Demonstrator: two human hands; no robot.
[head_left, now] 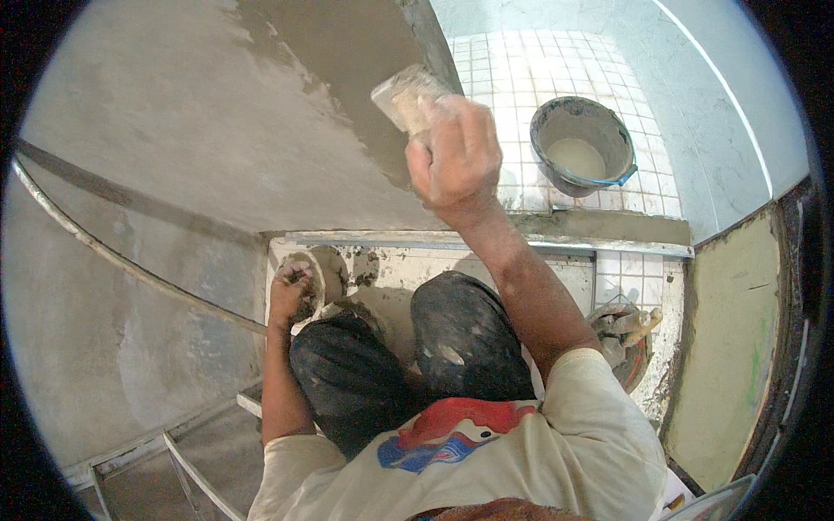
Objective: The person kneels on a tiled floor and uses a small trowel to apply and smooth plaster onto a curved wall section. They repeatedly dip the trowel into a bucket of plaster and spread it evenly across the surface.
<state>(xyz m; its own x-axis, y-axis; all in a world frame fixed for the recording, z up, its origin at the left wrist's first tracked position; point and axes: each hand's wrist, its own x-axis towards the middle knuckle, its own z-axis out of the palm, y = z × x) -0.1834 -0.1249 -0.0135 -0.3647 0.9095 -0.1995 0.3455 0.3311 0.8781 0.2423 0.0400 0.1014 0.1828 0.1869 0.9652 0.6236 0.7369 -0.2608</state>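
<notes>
1. Against the wall (200, 130), near the upper edge of its grey surface, the right hand (453, 152) grips a plaster float (408, 94), fingers wrapped tight round its handle.
2. The float lies flat on the wet, darker plaster patch (347, 52) at the wall's top right corner, its blade smeared with grey mortar.
3. The left hand (289, 291) is low at the foot of the wall, fingers curled together over a lump of mortar on a round hawk board (323, 269); I cannot tell whether the fingers clamp the board's edge or only rest on it.
4. A grey bucket (580, 143) with a blue handle stands on the white tiled floor (521, 69) beyond the ledge (599, 227), well apart from the float; pale slurry sits in its bottom.
5. The person squats on the near side of the ledge, knees in dark spattered trousers (460, 339) between the two arms.
6. By the right edge of the tiled floor strip, a second pan (625, 339) holds tools with wooden handles.
7. A thin metal pipe (130, 260) runs along the wall's left part toward the left hand.
</notes>
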